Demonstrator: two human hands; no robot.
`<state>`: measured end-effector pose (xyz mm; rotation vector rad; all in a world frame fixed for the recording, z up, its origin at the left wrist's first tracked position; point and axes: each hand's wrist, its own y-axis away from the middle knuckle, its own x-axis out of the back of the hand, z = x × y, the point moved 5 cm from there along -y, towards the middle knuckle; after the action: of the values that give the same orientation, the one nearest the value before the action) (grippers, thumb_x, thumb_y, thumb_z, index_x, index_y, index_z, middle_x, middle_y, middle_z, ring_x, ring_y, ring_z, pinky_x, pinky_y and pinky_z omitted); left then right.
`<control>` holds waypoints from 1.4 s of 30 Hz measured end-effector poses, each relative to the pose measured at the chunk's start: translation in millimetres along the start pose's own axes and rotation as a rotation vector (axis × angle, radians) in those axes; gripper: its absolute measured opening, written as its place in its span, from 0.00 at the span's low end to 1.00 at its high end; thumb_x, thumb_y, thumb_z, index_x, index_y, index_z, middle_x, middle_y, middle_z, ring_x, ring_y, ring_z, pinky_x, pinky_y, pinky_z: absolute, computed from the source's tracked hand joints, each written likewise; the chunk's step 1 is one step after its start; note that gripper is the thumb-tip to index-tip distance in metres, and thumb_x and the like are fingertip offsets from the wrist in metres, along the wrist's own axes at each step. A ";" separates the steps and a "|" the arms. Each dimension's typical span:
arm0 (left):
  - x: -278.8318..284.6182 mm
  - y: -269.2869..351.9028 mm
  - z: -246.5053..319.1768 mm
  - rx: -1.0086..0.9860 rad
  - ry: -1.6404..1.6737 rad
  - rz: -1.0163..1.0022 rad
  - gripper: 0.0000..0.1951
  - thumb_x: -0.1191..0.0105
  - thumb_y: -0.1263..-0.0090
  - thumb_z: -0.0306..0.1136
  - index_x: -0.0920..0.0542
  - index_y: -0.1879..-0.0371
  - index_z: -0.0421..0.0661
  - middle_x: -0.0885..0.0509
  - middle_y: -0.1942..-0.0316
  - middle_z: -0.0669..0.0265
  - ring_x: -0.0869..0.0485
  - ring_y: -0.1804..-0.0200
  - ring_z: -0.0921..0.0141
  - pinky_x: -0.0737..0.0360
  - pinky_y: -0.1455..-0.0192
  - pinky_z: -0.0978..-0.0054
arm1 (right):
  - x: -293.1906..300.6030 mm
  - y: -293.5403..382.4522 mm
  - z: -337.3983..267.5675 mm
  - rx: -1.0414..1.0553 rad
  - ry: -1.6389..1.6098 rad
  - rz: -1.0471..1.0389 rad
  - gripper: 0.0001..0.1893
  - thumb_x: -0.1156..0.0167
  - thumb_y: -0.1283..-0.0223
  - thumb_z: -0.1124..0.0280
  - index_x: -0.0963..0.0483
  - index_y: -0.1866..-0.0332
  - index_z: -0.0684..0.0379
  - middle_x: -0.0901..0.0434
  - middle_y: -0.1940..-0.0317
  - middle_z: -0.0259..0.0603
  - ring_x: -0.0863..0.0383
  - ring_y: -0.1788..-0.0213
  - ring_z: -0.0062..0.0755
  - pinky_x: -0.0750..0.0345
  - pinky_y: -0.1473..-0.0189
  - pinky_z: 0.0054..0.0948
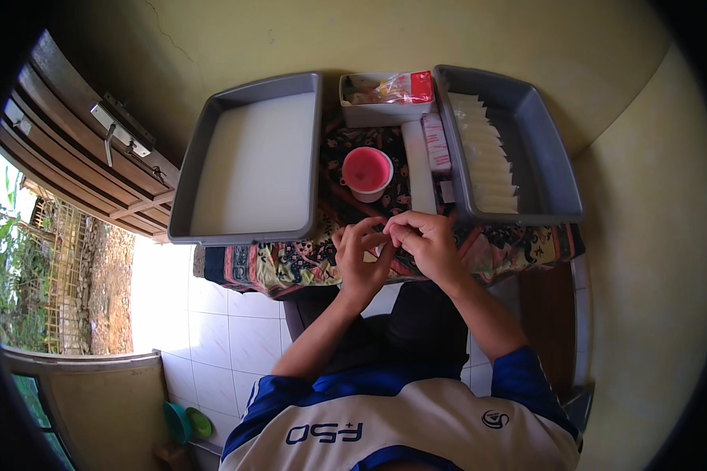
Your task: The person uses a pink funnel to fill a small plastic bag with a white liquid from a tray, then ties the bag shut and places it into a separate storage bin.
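Note:
My left hand and my right hand meet at the fingertips above the table's front edge. A small whitish piece shows between the fingers of my left hand, too small to name. Thumb and index finger of my right hand are pinched together; whether anything is between them is hidden. Beyond the hands, a white cup with a pink top stands on the patterned cloth. To its right lies a long white strip or stack, beside a wrapped pack with red writing.
At the left is a grey tray with a flat white layer. Another grey tray at the right holds a row of flat whitish packets. Between them at the back stands a white box with plastic packaging. A wooden door stands at the left.

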<state>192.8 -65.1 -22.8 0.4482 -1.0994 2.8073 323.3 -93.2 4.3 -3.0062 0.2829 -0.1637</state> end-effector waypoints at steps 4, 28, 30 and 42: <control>5.3 5.0 0.5 -0.093 -0.023 0.016 0.23 0.32 0.51 0.24 0.24 0.55 0.45 0.13 0.73 0.73 0.22 0.68 0.70 0.36 0.52 0.70 | -2.3 7.0 -8.1 0.026 0.013 0.014 0.04 0.42 0.41 0.79 0.21 0.66 0.67 0.19 0.77 0.37 0.23 0.72 0.18 0.27 0.68 0.20; 3.3 14.4 -13.9 0.193 0.445 -0.144 0.21 0.35 0.44 0.19 0.31 0.55 0.40 0.20 0.59 0.60 0.22 0.52 0.72 0.28 0.48 0.74 | 16.0 15.6 -48.9 0.122 -0.153 0.059 0.05 0.43 0.36 0.77 0.21 0.62 0.66 0.21 0.78 0.35 0.25 0.74 0.15 0.30 0.72 0.17; -1.3 11.3 -11.7 0.262 0.551 -0.141 0.21 0.35 0.43 0.19 0.32 0.54 0.39 0.21 0.57 0.59 0.22 0.51 0.72 0.27 0.47 0.74 | 14.1 10.6 -48.1 0.160 -0.162 0.049 0.05 0.43 0.36 0.77 0.21 0.61 0.66 0.21 0.76 0.36 0.24 0.73 0.15 0.28 0.70 0.17; -9.1 14.2 -21.0 0.189 0.374 -0.053 0.21 0.33 0.45 0.23 0.28 0.55 0.39 0.16 0.60 0.58 0.16 0.55 0.68 0.21 0.50 0.73 | 10.2 6.4 -22.5 0.171 -0.285 0.009 0.11 0.43 0.35 0.76 0.27 0.50 0.69 0.17 0.66 0.44 0.20 0.62 0.20 0.25 0.61 0.18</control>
<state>193.7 -61.2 -49.4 -0.0389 -0.7397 2.7980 329.5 -103.8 26.6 -2.8088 0.2394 0.2288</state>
